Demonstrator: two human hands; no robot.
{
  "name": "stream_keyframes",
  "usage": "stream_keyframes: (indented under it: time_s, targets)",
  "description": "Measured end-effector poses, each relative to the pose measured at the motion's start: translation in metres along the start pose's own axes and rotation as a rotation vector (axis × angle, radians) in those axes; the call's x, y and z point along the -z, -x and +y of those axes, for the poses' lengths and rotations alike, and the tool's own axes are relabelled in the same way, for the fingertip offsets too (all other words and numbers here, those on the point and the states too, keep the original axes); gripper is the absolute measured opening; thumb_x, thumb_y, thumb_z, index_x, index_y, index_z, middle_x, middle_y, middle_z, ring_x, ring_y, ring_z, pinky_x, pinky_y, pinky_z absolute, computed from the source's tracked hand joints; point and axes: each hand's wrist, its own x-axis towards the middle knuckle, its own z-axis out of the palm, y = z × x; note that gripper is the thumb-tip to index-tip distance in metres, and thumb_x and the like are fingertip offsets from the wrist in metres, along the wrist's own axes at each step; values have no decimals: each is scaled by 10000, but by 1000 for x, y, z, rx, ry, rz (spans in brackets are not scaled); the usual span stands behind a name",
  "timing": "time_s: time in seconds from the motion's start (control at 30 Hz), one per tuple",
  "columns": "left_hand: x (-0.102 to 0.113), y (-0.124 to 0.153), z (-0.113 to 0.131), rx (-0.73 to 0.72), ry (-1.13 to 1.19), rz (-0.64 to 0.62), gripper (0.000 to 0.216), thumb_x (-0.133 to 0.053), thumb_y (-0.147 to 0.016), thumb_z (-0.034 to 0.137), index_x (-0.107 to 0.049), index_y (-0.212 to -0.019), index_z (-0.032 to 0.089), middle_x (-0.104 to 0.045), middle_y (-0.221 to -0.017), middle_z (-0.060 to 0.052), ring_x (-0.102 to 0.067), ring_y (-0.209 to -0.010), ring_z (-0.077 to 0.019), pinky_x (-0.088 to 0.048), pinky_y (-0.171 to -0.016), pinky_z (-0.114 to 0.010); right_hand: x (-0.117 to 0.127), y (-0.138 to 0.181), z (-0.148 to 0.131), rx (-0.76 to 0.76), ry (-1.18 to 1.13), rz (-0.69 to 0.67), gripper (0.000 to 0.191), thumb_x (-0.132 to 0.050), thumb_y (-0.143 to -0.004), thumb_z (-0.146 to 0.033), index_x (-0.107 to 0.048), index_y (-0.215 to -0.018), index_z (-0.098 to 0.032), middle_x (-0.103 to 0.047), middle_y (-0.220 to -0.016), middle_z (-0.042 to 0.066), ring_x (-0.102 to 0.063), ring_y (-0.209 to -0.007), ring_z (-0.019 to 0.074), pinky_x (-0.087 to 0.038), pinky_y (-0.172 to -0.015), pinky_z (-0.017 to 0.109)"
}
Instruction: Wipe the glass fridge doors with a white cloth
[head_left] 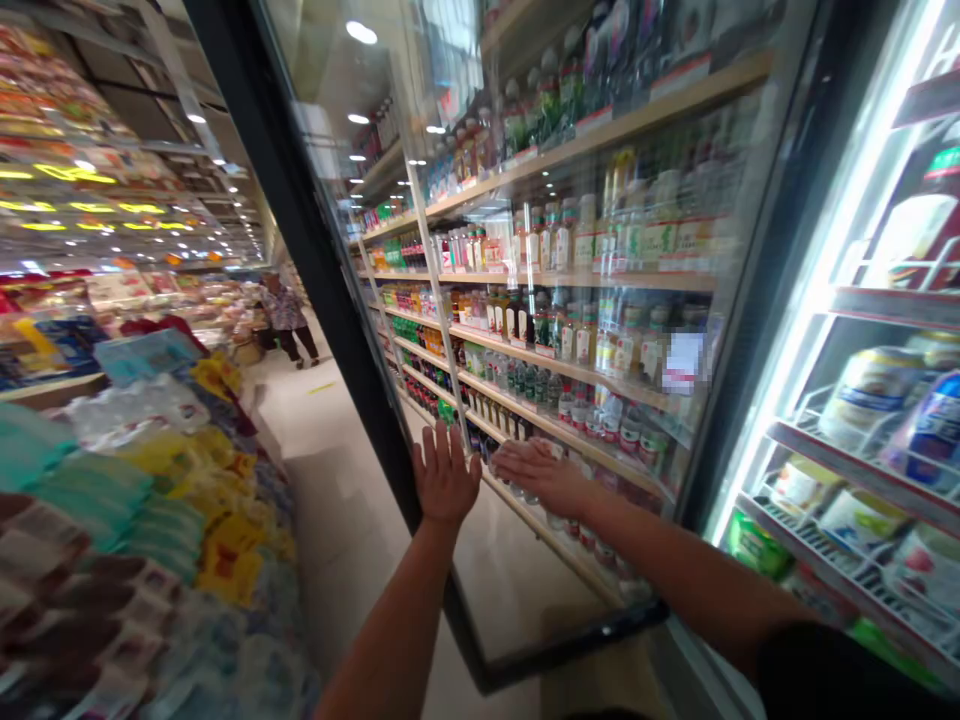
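Observation:
A glass cooler door (296,200) with a dark frame stands swung open in front of me. My left hand (446,475) lies against the door's left edge, palm forward, its fingers spread and pointing up. Beside it, my right hand (544,475) reaches in from the right, flat on or close to the glass, with the fingers stretched out. A pale, blurred patch shows at its fingertips; I cannot tell whether it is a reflection or a thin sheet. Shelves of bottled drinks (555,330) appear in the glass, and a small white label (684,360) sits near its right side.
To the right is the lit cooler with wire shelves (862,490) holding cartons and tubs. Stacked packaged goods (150,490) fill the left side. An aisle floor (311,430) runs between, and a person (289,315) stands farther down it.

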Motion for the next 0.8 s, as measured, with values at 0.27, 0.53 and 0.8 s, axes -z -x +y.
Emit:
stream_keyframes:
  time_s: [0.27, 0.53, 0.8]
  targets:
    - [2, -6, 1, -43, -58, 55, 723, -544, -948, 358, -276, -1554, 70, -366, -1546, -231, -196, -1517, -317, -213, -1242, -500, 22, -13, 40, -532, 179, 394, 538, -405, -934, -60, -491, -1464, -97, -463, -1544, 181, -99, -1570, 282, -254, -1228, 551]
    - [0, -4, -2, -25, -30, 23, 762, -574, -935, 354, -244, -1567, 87, -381, -1539, -238, -203, -1515, -330, -228, -1234, -526, -11, 50, 19, -30, 48, -4, 546, -419, -945, -82, -521, -1450, -263, -584, -1465, 23, -395, -1468, 154, -316, -1222, 389]
    - [-8, 2, -6, 9, 0, 5, 747, -559, -941, 384, -254, -1569, 120, -366, -1552, -238, -237, -1505, -353, -236, -1218, -568, -9, 60, 42, -408, 292, 293, 476, -440, -934, -88, -592, -1373, -190, -609, -1429, 95, -318, -1511, 263, -274, -1216, 495]
